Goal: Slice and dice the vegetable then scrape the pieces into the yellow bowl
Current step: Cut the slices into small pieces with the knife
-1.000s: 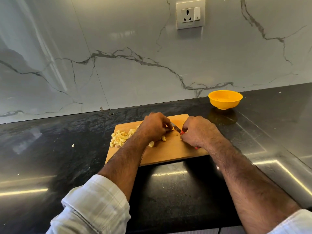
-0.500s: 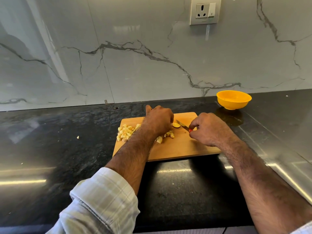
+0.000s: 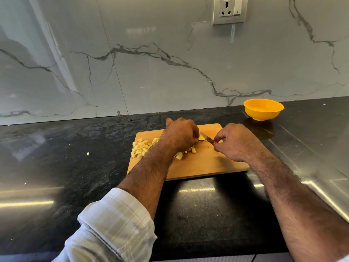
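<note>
Using the wooden cutting board [image 3: 204,165] as the anchor: way off to its left there's one stray bit [image 3: 87,153] of vegetable sitting alone on the dark tabletop [image 3: 56,167]. On the board's left part is a pile of pale diced pieces [image 3: 140,147], with a few more just below the left hand [image 3: 181,136]. That hand is curled over, fingers pinning down a small leftover vegetable chunk [image 3: 201,138] near the board's middle. The knife [image 3: 206,138] blade sits right against that chunk, angled back toward the right hand [image 3: 236,141], which is wrapped tight around the red handle. The yellow bowl [image 3: 263,109] is beyond the board's far right corner, well apart from it, close to the marble wall [image 3: 170,63]. A wall socket [image 3: 229,10] is high above.
</note>
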The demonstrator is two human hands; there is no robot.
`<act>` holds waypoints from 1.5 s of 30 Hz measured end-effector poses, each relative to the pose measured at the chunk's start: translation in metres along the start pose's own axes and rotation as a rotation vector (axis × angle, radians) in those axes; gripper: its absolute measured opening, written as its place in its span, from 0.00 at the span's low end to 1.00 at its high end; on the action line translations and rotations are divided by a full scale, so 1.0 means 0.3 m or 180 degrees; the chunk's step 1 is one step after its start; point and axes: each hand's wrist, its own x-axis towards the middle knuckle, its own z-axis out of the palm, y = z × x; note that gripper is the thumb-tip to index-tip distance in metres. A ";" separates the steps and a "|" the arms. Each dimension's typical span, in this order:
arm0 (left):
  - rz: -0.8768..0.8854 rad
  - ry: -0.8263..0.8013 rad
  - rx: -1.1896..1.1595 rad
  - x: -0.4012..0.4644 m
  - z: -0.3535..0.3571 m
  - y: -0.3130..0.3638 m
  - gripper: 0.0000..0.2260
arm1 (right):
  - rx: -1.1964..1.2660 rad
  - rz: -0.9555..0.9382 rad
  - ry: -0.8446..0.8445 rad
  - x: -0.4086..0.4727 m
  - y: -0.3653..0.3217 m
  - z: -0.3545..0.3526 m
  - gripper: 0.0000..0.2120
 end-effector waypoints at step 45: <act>0.0029 -0.0500 -0.0561 -0.018 0.001 -0.049 0.11 | -0.0394 -0.0377 0.0415 -0.013 -0.055 0.058 0.14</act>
